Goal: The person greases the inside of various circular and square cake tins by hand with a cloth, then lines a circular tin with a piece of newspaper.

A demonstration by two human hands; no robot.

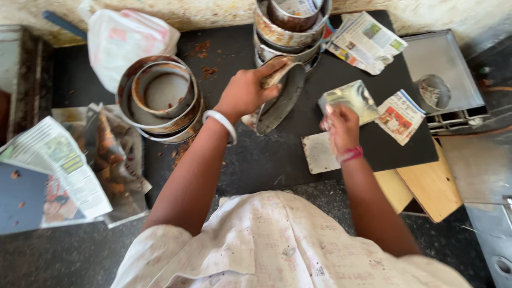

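My left hand [246, 92] grips a round metal baking tin [277, 101], tilted on its edge on the black counter [266, 154], with a strip of paper pressed along its rim. My right hand [341, 127] holds a shiny crumpled piece of paper [352, 98] just right of the tin. A white bangle is on my left wrist and a pink band on my right. Behind the tin rises a stack of nested round tins [288, 29].
Nested round tins [160, 98] sit at the left beside a white plastic bag [125, 40]. Newspaper pieces [365, 40] lie at the back right, near a steel tray [445, 69] and a small cup [433, 92]. Wooden boards [426, 186] are at the right.
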